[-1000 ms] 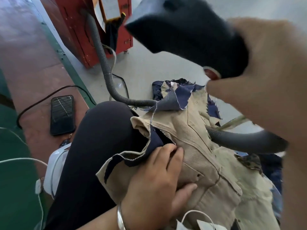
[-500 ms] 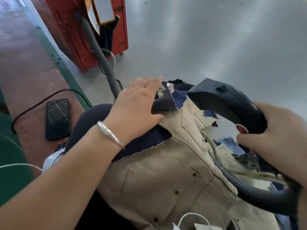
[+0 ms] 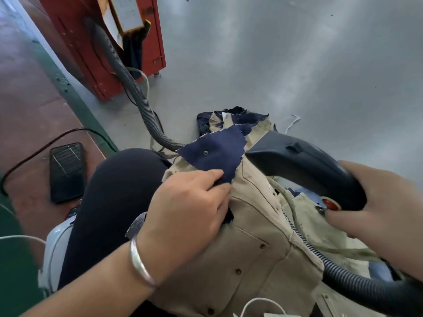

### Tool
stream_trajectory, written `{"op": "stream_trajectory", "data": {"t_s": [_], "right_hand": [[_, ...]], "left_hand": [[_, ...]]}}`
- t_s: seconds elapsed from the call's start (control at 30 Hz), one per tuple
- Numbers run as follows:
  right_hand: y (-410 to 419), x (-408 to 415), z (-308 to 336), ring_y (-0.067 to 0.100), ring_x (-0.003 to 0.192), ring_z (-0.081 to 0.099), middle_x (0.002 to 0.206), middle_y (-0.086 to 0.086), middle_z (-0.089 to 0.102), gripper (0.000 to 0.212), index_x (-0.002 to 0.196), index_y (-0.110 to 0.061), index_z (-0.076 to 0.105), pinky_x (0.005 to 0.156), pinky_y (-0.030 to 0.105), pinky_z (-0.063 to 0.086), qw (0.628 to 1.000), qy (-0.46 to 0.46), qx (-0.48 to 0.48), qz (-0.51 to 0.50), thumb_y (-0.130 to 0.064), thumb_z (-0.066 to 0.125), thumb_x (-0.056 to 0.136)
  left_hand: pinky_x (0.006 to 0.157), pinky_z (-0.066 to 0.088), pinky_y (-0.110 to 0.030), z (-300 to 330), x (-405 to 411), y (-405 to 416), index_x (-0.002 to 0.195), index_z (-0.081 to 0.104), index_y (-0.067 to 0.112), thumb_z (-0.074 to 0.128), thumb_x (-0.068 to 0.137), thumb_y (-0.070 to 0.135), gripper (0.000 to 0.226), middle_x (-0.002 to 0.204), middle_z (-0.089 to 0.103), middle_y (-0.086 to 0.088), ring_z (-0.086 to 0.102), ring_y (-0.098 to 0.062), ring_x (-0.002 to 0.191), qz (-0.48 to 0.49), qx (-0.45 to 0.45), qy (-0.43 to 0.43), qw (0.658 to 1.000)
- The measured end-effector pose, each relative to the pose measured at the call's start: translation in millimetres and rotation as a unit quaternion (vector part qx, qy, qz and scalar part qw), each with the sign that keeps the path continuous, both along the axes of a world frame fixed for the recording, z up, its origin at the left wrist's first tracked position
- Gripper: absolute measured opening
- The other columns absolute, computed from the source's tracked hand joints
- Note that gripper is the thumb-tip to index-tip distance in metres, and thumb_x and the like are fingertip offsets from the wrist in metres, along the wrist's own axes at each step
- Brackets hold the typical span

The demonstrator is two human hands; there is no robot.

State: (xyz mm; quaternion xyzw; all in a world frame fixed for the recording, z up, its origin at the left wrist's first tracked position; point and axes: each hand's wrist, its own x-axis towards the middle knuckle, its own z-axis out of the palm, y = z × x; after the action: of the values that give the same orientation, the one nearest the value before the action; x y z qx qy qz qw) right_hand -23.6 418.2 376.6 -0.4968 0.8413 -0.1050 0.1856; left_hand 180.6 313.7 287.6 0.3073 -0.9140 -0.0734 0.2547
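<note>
A beige garment piece (image 3: pixel 256 243) with snap buttons lies over my lap, and a navy blue fabric flap (image 3: pixel 215 152) is turned up at its top. My left hand (image 3: pixel 190 207), with a silver bangle on the wrist, pinches the lower edge of that navy flap. My right hand (image 3: pixel 377 207) grips the handle of a dark handheld nozzle (image 3: pixel 304 165) with a red button. The nozzle's tip sits just right of the navy flap, above the beige cloth. A grey ribbed hose (image 3: pixel 357 282) runs from the handle off the lower right.
My black-clad knee (image 3: pixel 119 191) lies left of the garment. A phone (image 3: pixel 66 171) with a black cable rests on the red floor strip. The grey hose (image 3: pixel 128 81) leads back to a red cabinet (image 3: pixel 96 42). More beige and blue pieces (image 3: pixel 233 120) are piled beyond on the grey floor.
My left hand has drawn back from lying flat on the cloth and now pinches the navy flap, which is turned up. The nozzle came down from high up to beside the flap.
</note>
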Motion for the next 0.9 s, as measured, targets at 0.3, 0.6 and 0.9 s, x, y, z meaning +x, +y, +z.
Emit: {"op": "stream_trajectory", "data": {"t_s": [0.3, 0.6, 0.9], "right_hand": [[-57.4, -5.4, -22.6, 0.021, 0.052, 0.061, 0.056, -0.001, 0.059, 0.020, 0.079, -0.025, 0.057, 0.050, 0.033, 0.050, 0.998, 0.008, 0.062, 0.026, -0.013, 0.070, 0.069], [-125.3, -48.4, -63.4, 0.025, 0.046, 0.057, 0.067, 0.019, 0.062, 0.022, 0.100, -0.002, 0.058, 0.040, 0.028, 0.047, 0.990, -0.074, 0.086, -0.089, 0.008, 0.057, 0.080], [-35.5, -34.4, 5.5, 0.007, 0.032, 0.055, 0.047, -0.006, 0.063, 0.031, 0.082, -0.038, 0.060, 0.035, 0.023, 0.044, 0.999, -0.035, 0.007, 0.013, -0.023, 0.074, 0.059]], "left_hand": [[0.066, 0.049, -0.042, -9.4, 1.8, 3.9, 0.091, 0.075, 0.009, 0.060, 0.088, 0.020, 0.019, 0.086, 0.067, -0.003, 0.061, -0.025, 0.075, -0.012, 0.005, 0.000, 1.000], [0.066, 0.048, -0.041, -11.2, 6.0, 9.4, 0.089, 0.075, 0.011, 0.060, 0.087, 0.022, 0.019, 0.082, 0.065, 0.001, 0.060, -0.023, 0.072, 0.004, 0.022, 0.014, 1.000], [0.081, 0.051, -0.035, -16.4, 10.3, 19.6, 0.093, 0.076, 0.013, 0.062, 0.083, 0.021, 0.019, 0.102, 0.071, 0.000, 0.067, -0.018, 0.091, 0.021, 0.041, 0.044, 0.998]]}}
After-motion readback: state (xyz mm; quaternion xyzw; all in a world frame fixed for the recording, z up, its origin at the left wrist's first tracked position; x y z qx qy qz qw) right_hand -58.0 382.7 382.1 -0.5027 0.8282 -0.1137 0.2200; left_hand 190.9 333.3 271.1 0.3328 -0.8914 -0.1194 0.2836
